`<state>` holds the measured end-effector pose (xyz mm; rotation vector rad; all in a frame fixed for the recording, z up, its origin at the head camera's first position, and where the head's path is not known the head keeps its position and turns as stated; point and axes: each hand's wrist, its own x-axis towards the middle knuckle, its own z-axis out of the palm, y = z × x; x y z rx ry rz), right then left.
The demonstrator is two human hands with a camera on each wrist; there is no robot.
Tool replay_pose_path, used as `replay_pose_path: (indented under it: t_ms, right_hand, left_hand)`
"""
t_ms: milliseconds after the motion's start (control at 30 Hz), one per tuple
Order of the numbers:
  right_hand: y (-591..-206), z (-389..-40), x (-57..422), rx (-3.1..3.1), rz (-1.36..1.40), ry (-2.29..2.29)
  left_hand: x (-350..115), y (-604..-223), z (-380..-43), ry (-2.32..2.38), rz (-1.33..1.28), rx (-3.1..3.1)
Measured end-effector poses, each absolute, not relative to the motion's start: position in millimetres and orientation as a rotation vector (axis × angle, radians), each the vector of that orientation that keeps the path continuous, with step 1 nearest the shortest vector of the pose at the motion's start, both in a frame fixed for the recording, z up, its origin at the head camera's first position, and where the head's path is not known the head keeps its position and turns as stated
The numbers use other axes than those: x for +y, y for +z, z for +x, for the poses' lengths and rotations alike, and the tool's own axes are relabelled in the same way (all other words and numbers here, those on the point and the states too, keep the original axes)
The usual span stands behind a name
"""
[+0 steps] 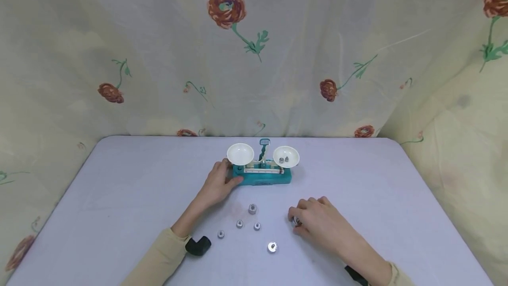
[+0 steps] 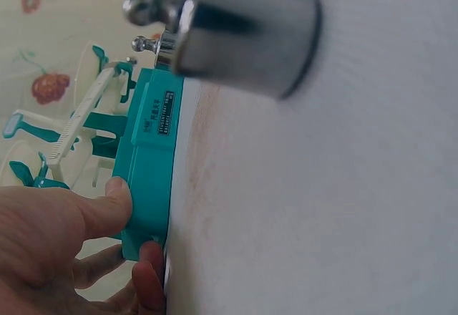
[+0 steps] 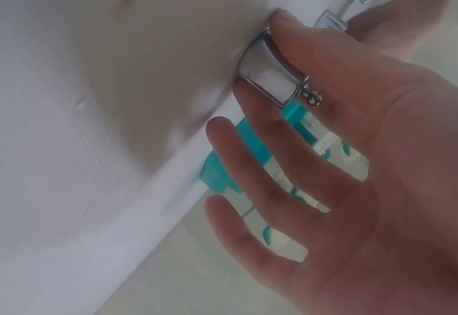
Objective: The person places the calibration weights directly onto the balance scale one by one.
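Note:
A teal balance scale (image 1: 266, 180) with two white pans stands toward the back of the table. My left hand (image 1: 217, 184) grips the left end of its base, thumb on the front and fingers round the end. Nothing lies in the left pan (image 1: 240, 154); two small weights (image 1: 284, 159) sit in the right pan (image 1: 293, 155). Front right of the scale, my right hand (image 1: 317, 222) pinches a knobbed metal weight (image 3: 268, 71) between thumb and index finger, the other fingers spread. In the head view, the fingers partly hide this weight.
Several metal weights stand scattered between the hands, among them a larger one (image 1: 252, 209) in front of the scale and a wide one (image 1: 271, 247) nearest me. A flowered cloth (image 1: 293, 56) hangs behind the table (image 1: 139, 180).

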<state>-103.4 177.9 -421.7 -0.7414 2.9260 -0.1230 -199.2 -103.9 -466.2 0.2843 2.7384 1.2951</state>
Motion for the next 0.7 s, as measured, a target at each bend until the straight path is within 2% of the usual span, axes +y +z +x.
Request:
replay_pose_path:
  t_ms: [700]
  right_hand:
    - [-421.2, -104.3, 175.0, 2.947, -0.812, -0.06]
  left_hand:
    - [-103.9, -469.4, -199.3, 1.303, 0.29, 2.739]
